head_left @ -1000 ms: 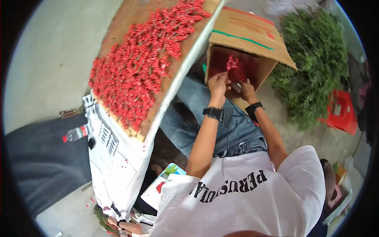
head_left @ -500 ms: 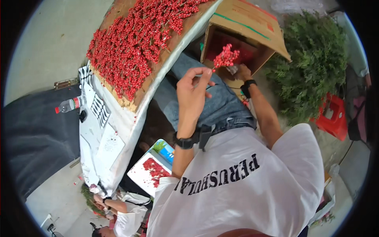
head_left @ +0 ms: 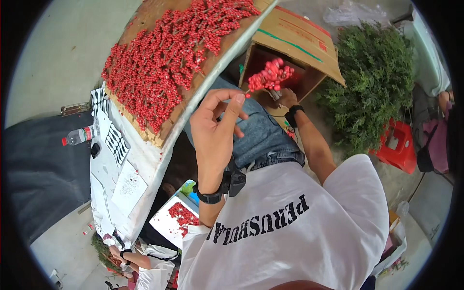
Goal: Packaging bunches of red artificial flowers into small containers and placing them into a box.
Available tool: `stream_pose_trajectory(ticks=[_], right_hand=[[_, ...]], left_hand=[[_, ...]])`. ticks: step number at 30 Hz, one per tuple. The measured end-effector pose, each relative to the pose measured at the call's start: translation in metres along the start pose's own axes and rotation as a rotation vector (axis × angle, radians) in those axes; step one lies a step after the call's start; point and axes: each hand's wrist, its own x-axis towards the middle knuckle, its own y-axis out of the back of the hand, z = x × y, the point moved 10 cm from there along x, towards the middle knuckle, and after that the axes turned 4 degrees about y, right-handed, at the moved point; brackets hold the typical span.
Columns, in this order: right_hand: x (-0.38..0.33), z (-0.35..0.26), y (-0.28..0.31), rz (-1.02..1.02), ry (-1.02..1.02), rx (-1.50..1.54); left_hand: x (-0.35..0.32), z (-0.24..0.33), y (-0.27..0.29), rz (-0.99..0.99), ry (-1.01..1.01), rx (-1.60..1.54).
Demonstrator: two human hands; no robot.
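Observation:
My left hand [head_left: 214, 126] is raised over my lap, thumb and forefinger pinching the thin stem of a red berry sprig [head_left: 272, 76]. The sprig's cluster points right, in front of a cardboard box's opening. My right hand [head_left: 288, 98] is at the lower edge of that cardboard box [head_left: 296, 36], its fingers closed round a small pale, greyish thing [head_left: 274, 94] that I cannot make out, partly behind the berries. To the left, a thick spread of red berry sprigs [head_left: 157, 58] covers a wooden board [head_left: 158, 140] on the table.
On the white-covered table stand a plastic bottle [head_left: 77, 136] and a white sheet [head_left: 129, 187]. Loose red berries lie in a white box [head_left: 166, 221] by my left elbow. Green foliage [head_left: 365, 87] and a red stool [head_left: 397, 147] are at right. Another person [head_left: 154, 270] works at lower left.
My left hand has moved left and slightly down with the berry sprig. My right hand stays by the box. The whole view has shifted slightly.

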Motion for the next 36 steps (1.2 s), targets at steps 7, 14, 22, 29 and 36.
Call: stream_pose_trajectory(ticks=[7, 14, 22, 29, 36], right_hand=[[0.015, 0.002, -0.003, 0.089, 0.137, 0.039], [0.032, 0.009, -0.011, 0.126, 0.14, 0.075], [0.004, -0.002, -0.005, 0.189, 0.012, -0.05], [-0.003, -0.016, 0.003, 0.167, -0.008, -0.051], [0.002, -0.005, 0.001, 0.136, -0.059, -0.06]], left_hand=[[-0.021, 0.063, 0.057, 0.384, -0.488, 0.089], [0.032, 0.082, 0.131, 0.544, -0.566, 0.363], [0.143, 0.102, 0.261, 0.669, -0.436, 0.473], [0.207, 0.084, 0.25, 0.819, -0.331, 0.668], [0.232, 0.082, 0.233, 0.862, -0.296, 0.723]])
